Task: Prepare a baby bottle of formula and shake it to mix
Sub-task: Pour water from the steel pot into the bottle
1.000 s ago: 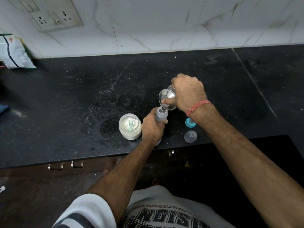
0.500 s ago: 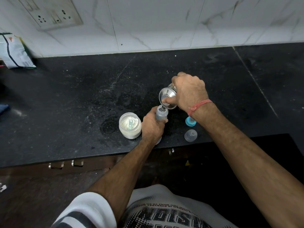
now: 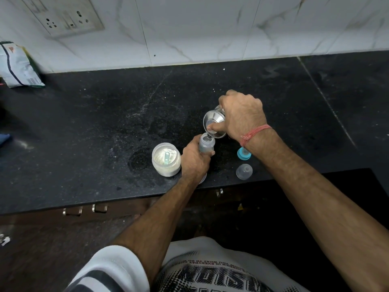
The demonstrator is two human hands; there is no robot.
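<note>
1. The baby bottle point(image 3: 207, 145) stands upright just right of frame centre, its open mouth directly under the tipped lip of the steel cup point(image 3: 213, 124).
2. The left hand point(image 3: 194, 160) wraps the bottle's body; the right hand point(image 3: 242, 114) grips the cup from above.
3. A thin stream seems to fall, though blur hides it.
4. Compared with half a second ago, the pose is nearly unchanged.
5. The powder jar point(image 3: 166, 159) sits left of the bottle; the teal ring point(image 3: 243, 153) and clear cap point(image 3: 244, 171) lie to its right.

Left hand point(image 3: 194, 159) curled in a low grip; right hand point(image 3: 240, 114) clenched above, wrist tilted.
</note>
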